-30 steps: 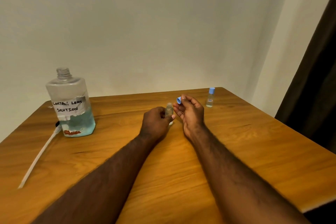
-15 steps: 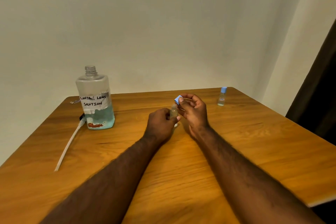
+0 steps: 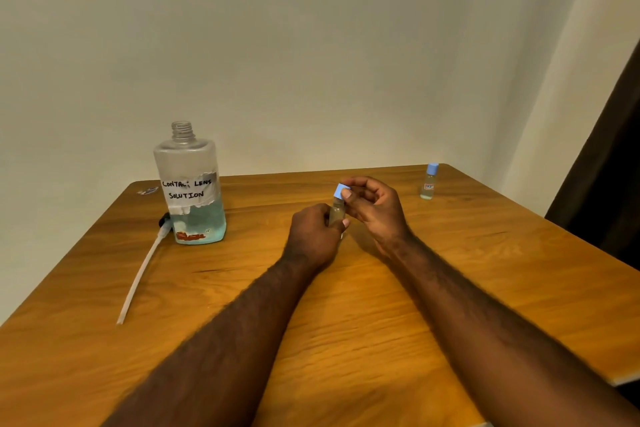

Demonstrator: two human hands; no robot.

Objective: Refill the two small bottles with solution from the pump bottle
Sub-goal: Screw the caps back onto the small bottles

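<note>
The wooden table (image 3: pixel 381 329) carries the pump bottle (image 3: pixel 189 191), upright at the far left with its neck uncapped and blue solution in its lower part, and the pump tube (image 3: pixel 142 274) lies just beside it. Near the middle, the left hand (image 3: pixel 313 236) has its grip closed round a small clear bottle (image 3: pixel 337 212) held upright, while the right hand (image 3: pixel 374 206) pinches the blue cap (image 3: pixel 341 191) at that bottle's top. The second small bottle (image 3: pixel 429 184), capped in blue, stands well apart at the far right corner.
</note>
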